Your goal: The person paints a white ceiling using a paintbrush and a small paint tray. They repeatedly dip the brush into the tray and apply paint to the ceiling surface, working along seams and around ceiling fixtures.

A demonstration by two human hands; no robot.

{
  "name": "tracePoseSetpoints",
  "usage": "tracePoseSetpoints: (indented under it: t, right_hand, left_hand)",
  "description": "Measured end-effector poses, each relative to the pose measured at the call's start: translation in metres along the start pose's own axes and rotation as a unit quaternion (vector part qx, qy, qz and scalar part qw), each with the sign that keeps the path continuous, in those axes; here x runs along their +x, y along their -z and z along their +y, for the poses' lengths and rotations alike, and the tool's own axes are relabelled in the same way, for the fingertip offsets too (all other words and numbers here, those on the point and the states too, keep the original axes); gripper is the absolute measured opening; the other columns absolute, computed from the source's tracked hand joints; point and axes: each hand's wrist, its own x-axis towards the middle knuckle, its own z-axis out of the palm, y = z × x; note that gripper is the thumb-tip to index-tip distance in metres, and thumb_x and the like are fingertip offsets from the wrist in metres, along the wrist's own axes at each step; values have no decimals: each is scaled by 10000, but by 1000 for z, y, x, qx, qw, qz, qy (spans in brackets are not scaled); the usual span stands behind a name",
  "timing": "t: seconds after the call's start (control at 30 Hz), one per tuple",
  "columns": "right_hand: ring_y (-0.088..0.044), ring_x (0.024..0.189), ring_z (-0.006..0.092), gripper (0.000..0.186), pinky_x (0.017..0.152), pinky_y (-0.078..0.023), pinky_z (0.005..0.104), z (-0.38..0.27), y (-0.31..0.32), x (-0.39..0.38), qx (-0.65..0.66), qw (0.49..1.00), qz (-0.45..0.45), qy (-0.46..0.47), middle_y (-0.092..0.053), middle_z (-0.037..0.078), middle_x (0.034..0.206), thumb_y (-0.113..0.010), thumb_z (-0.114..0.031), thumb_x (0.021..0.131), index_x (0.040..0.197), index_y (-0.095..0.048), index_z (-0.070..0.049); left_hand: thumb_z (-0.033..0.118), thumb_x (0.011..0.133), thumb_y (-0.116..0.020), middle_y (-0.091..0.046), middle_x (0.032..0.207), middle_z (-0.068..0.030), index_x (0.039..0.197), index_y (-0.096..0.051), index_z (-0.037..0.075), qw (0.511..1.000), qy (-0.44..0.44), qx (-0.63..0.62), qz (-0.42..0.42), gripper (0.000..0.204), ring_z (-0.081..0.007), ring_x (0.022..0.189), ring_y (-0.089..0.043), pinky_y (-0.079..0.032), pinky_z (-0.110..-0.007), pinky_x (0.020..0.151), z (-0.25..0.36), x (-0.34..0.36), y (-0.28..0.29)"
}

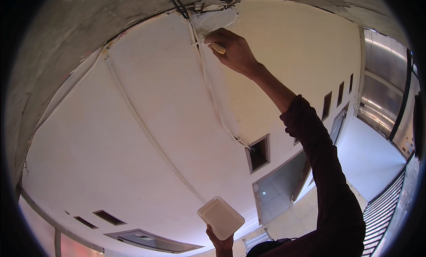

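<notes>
My right hand (228, 51) is raised high at the top centre, fingers wrapped round a pale yellowish handle (218, 47) of a small tool; the tool's head is hidden. It is against or very near the patchy white wall area (215, 18) beside pale cables (205, 73) running down the wall and a dark cable bundle (177, 3) above. Low in the middle, my left hand (222, 241) grips a shallow white rectangular tray (219, 215) from beneath its near corner; whatever it may contain is too faint to tell.
The painted wall (151, 79) has a straight conduit, small openings (258, 153) and a doorway (277, 190). A rough concrete ceiling (66, 35) curves overhead. At the right are a metal-roofed area (381, 88) and a striped railing or grille (384, 210).
</notes>
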Motion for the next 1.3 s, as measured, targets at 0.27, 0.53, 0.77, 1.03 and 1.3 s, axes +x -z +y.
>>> tracePoseSetpoints:
  t: [0.27, 0.53, 0.77, 1.03, 1.3]
  right_hand:
    - [-585, 663, 60, 200, 630, -486, 249, 82, 43, 23, 94, 957, 66, -266, -677, 8, 753, -708, -202, 870, 1024, -740, -78]
    - [-699, 747, 209, 124, 693, -564, 322, 69, 60, 13, -16, 986, 77, -147, -713, 78, 854, -680, -99, 868, 988, -709, -90]
    - [-679, 954, 211, 254, 749, -597, 332, 17, 21, -51, -74, 993, -82, 52, -668, 9, 1146, -712, -31, 780, 997, -642, -143]
    - [-691, 774, 191, 92, 748, -569, 310, 8, 38, -25, 142, 979, -78, -120, -717, 56, 895, -687, -78, 884, 976, -682, -76]
    - [-581, 736, 72, 177, 685, -494, 241, 39, 37, -3, 90, 964, -57, -242, -692, 0, 900, -710, -143, 902, 1045, -701, -39]
  left_hand:
    - [586, 918, -552, -561, 1288, -62, 1397, -463, 154, 1000, 9, 4, -9, 651, -274, 1178, -556, -501, -496, 949, -1, 5, 2]
    - [579, 914, -563, -581, 1276, -63, 1405, -461, 151, 1000, 0, -1, -11, 660, -269, 1176, -574, -519, -487, 938, 0, 2, -1]
    - [586, 912, -567, -583, 1282, -63, 1407, -461, 148, 1000, 6, -20, -9, 669, -272, 1187, -572, -514, -493, 950, -2, 4, 4]
    - [580, 916, -564, -561, 1307, -56, 1421, -440, 154, 1000, 4, -20, -14, 673, -270, 1197, -560, -510, -498, 949, -1, 6, 1]
    - [579, 923, -546, -562, 1293, -68, 1412, -444, 153, 1000, -13, -26, 9, 656, -276, 1186, -561, -519, -494, 933, 3, 0, 5]
